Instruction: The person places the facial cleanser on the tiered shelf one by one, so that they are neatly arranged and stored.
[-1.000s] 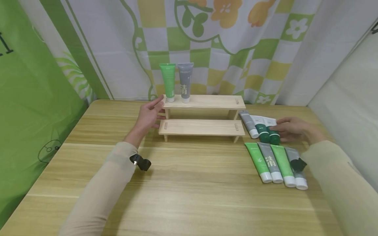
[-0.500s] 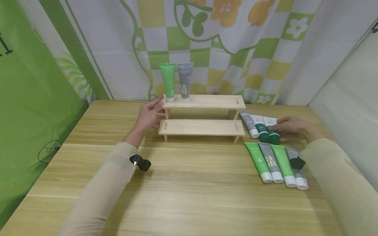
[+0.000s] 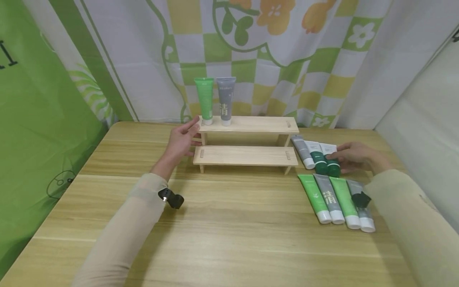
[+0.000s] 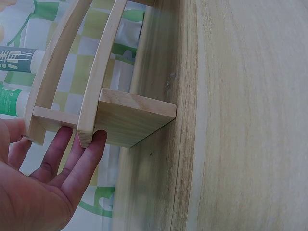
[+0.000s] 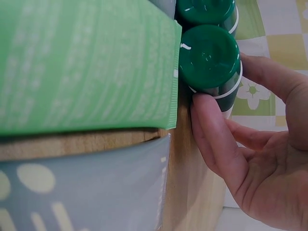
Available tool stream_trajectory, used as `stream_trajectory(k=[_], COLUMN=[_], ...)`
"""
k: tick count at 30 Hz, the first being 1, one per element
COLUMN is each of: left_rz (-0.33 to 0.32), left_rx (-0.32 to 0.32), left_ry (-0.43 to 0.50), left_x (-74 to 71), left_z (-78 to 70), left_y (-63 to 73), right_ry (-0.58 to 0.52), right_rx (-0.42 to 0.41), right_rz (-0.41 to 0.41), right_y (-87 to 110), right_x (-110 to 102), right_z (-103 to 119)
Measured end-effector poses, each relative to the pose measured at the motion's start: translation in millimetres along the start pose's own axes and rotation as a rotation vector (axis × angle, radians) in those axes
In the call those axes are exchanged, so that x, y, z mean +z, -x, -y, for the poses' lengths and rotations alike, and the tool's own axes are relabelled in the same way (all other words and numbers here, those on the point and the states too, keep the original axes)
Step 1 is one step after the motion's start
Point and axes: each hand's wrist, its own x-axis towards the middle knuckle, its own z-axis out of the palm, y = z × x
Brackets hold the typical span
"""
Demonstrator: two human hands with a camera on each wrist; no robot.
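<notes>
My left hand [image 3: 180, 139] is at the left end of a two-tier wooden shelf [image 3: 247, 155]. Its fairly straight fingers touch the ends of the boards in the left wrist view. On the upper tier a green squeeze tube [image 3: 205, 99] and a grey squeeze tube [image 3: 226, 99] stand on their caps. To the right, my right hand [image 3: 355, 155] pinches a white squeeze tube with a dark green cap [image 5: 209, 57] between thumb and fingers. A matching white-and-green tube [image 3: 317, 157] and a slim grey tube [image 3: 302, 151] lie to its left.
In front of that group, several green and grey tubes [image 3: 344, 201] lie side by side, caps toward me. The right wrist's black camera overlaps the rightmost one. A patterned curtain [image 3: 272, 79] hangs behind the wooden table [image 3: 229, 231].
</notes>
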Motion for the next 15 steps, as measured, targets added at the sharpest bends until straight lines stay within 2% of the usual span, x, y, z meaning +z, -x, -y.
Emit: stream_trajectory(k=[15], left_rz=[-0.006], left_rx=[-0.013], left_ry=[0.021], left_x=[1.4], left_z=[-1.4], left_y=[0.0], right_ry=[-0.011], right_rx=[-0.036], right_rz=[-0.013], right_y=[0.0], right_x=[0.7], right_z=[-3.1])
